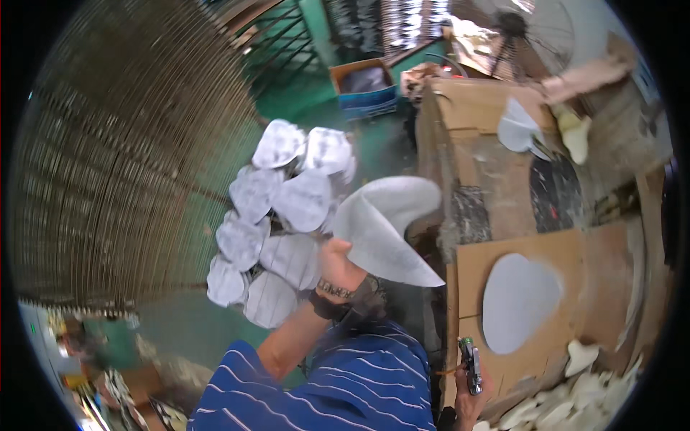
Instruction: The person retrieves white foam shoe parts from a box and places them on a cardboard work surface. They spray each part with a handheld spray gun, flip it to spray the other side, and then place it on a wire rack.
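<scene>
My left hand [339,267] holds a white, curved sheet [388,226] by its lower left edge. The sheet is folded over itself and hangs in the air between the stacks on the left and the workbench. Low on the right, my right hand [472,401] is wrapped around a small metal spray gun [471,365] with a green top. A flat, rounded white piece [519,303] lies on the cardboard [471,269] of the bench, just beyond the spray gun. Several stacks of similar white pieces [302,201] stand left of my left hand.
A tall wire rack [122,144] fills the left side. Cream-coloured shaped pieces [582,402] are heaped at the bench's near right. Another white piece [519,126] lies at its far end, near a fan [512,25]. A blue box [368,100] stands on the green floor.
</scene>
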